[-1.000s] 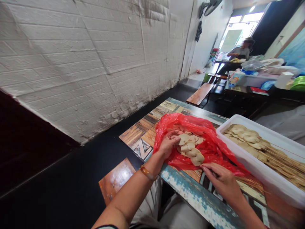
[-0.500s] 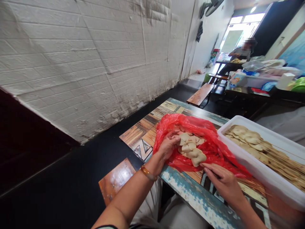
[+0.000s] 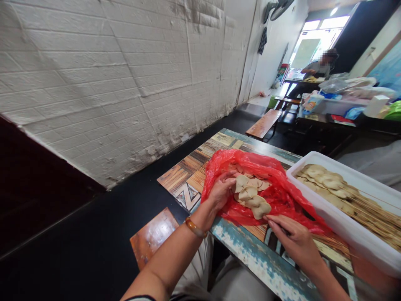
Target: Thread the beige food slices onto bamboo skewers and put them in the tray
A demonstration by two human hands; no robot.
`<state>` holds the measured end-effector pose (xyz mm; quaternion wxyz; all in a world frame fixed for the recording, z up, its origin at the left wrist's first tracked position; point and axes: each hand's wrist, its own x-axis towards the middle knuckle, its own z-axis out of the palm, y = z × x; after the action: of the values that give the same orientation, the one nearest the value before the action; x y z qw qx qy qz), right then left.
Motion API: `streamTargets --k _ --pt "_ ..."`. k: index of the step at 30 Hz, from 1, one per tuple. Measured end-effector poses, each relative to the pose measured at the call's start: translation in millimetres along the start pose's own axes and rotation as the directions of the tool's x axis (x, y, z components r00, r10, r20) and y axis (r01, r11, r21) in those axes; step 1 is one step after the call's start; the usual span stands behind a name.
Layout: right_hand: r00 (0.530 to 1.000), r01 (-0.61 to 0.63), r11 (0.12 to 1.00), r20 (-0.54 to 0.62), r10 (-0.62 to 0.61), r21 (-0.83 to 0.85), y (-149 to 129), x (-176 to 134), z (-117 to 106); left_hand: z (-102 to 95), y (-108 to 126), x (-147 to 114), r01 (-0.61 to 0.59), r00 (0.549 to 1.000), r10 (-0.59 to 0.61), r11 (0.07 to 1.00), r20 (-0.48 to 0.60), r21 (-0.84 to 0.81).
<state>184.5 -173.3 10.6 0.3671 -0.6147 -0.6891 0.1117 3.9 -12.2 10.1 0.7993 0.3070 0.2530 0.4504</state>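
The row (image 3: 249,193) of pale round slices lies over the mouth of the red bag (image 3: 275,167), on the table (image 3: 196,177), between the two hands. Its long axis runs from 10 o'clock to 4 o'clock, with 12 o'clock being straight away from the person. The slices overlap one another along this line, and the end toward 4 o'clock points to the right hand (image 3: 290,234). This hand is closed, and its thumb and forefinger pinch the row at this end; if a stick is inside the hand, I cannot tell. The left hand (image 3: 222,188), at the 10 o'clock end, has its fingers bent and grasps the edge of the upper slice. A bangle (image 3: 194,228) is around the left wrist.

Under and behind the row, loose slices (image 3: 262,184) lie in the bag. At 3 o'clock from the bag is the white tray (image 3: 341,228), whose length also goes from 10 to 4 o'clock. Inside it, threaded slices (image 3: 322,175) are toward 10 o'clock, and thin sticks (image 3: 376,217) extend toward 4 o'clock. Far away at 1 o'clock, another person (image 3: 315,69) is at another table.
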Motion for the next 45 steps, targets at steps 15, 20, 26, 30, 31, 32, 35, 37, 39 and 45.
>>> streamTargets --k 15,20,26,30,31,32,35,37,39,45 --pt "1.0 0.013 1.0 0.0 -0.013 -0.019 -0.6 1.1 3.5 -1.6 -6.0 2.7 -0.054 0.998 0.053 0.994 0.018 0.091" --pt "1.0 -0.009 1.0 0.019 0.009 -0.003 -2.0 2.1 6.5 1.8 -5.2 1.1 -0.114 0.994 0.111 0.976 0.025 0.188" --pt "0.996 -0.084 0.995 0.043 0.082 0.051 -4.0 3.5 6.9 1.8 -2.5 0.9 -0.148 0.989 0.147 0.968 0.02 0.201" --pt "0.988 -0.144 0.985 0.061 0.139 0.093 -3.9 3.8 4.5 0.2 -1.4 1.1 -0.147 0.989 0.141 0.975 0.042 0.168" --pt "0.986 -0.157 0.982 0.068 0.15 0.104 -3.9 3.9 4.1 0.0 -1.4 1.1 -0.145 0.989 0.138 0.976 0.053 0.161" --pt "0.984 -0.168 0.979 0.072 0.16 0.114 -4.1 4.0 3.9 0.0 -1.6 1.0 -0.143 0.989 0.135 0.978 0.061 0.152" --pt "0.98 -0.195 0.971 0.076 0.185 0.141 -4.8 4.5 3.3 0.1 -2.5 1.1 -0.144 0.988 0.137 0.982 0.065 0.12" --pt "0.978 -0.204 0.967 0.076 0.194 0.154 -5.4 4.8 3.0 0.2 -3.1 1.3 -0.146 0.988 0.141 0.984 0.059 0.103" --pt "0.978 -0.206 0.965 0.075 0.196 0.162 -5.7 5.0 2.8 -0.1 -3.5 1.6 -0.147 0.988 0.143 0.985 0.051 0.092" --pt "0.98 -0.193 0.969 0.07 0.185 0.155 -4.8 5.3 3.0 -1.9 -4.3 3.0 -0.139 0.99 0.137 0.988 0.034 0.073"
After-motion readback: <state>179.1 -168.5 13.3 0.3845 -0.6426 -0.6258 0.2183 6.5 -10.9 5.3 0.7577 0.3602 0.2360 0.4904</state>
